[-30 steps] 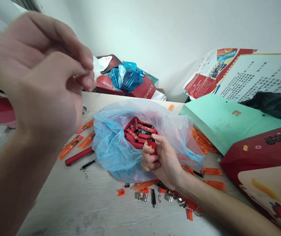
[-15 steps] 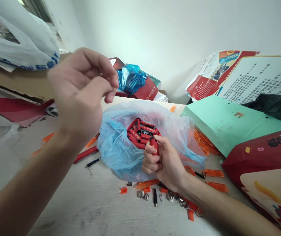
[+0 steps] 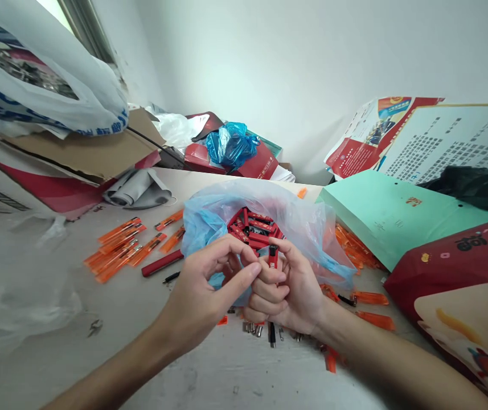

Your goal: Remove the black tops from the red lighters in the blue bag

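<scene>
My right hand (image 3: pixel 288 293) is closed around a small red lighter-like piece (image 3: pixel 273 257) held upright, its dark top showing above the fingers. My left hand (image 3: pixel 209 287) sits right against it, thumb and forefinger pinched near the piece's side; I cannot make out anything in the pinch. Both hands hover just in front of a light blue plastic bag (image 3: pixel 218 219) that lies open on the table and holds several more red pieces (image 3: pixel 252 225).
Orange plastic strips (image 3: pixel 119 247) lie in a pile to the left, with a red pen (image 3: pixel 162 263). Small metal and orange parts (image 3: pixel 265 330) are scattered under my hands. A green folder (image 3: pixel 389 219), a red printed bag (image 3: pixel 461 267) and cardboard boxes (image 3: pixel 81 151) ring the table (image 3: pixel 141 341).
My left hand dropped from high near the camera down to the right hand and now pinches beside the red piece. The view shifted slightly, showing the orange strips.
</scene>
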### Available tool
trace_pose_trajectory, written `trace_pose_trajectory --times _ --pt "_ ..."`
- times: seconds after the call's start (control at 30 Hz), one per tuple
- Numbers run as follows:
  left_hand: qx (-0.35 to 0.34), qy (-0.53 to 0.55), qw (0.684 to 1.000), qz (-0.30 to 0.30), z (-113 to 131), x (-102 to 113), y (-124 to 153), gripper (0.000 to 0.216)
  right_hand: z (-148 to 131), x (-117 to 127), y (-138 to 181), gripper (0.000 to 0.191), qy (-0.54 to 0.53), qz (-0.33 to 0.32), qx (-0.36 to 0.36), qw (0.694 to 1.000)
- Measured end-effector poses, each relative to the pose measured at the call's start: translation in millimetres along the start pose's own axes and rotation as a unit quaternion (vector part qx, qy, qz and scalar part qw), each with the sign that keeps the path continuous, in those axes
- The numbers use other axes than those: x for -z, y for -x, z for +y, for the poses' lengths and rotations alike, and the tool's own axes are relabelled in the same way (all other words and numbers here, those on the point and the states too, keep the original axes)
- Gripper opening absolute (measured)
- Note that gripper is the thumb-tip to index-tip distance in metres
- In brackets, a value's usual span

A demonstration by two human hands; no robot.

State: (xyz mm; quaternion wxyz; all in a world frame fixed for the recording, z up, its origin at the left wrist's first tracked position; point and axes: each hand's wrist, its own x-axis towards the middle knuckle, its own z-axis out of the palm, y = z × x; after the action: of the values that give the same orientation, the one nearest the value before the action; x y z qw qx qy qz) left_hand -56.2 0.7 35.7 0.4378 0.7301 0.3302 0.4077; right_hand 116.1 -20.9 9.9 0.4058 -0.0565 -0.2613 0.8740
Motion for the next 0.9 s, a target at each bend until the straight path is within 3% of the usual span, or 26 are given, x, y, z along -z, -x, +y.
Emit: trace_pose_trajectory --times 0.47,0.67,0.9 --pt "-0.058 -0.004 0.998 0.028 -16.3 -2.6 15.3 0.008 12.7 3.8 0.3 0.055 -0.012 -0.033 -0.015 0.999" --pt "-0.010 0.017 1.000 0.016 -17.6 -6.2 19.7 0.010 16.7 3.9 0.5 0.052 0.004 0.004 -0.007 1.000" --pt "0.075 0.073 0.995 0.003 -20.2 -12.4 22.8 0.014 19.7 0.2 -2.9 0.046 0.031 0.097 0.025 0.994"
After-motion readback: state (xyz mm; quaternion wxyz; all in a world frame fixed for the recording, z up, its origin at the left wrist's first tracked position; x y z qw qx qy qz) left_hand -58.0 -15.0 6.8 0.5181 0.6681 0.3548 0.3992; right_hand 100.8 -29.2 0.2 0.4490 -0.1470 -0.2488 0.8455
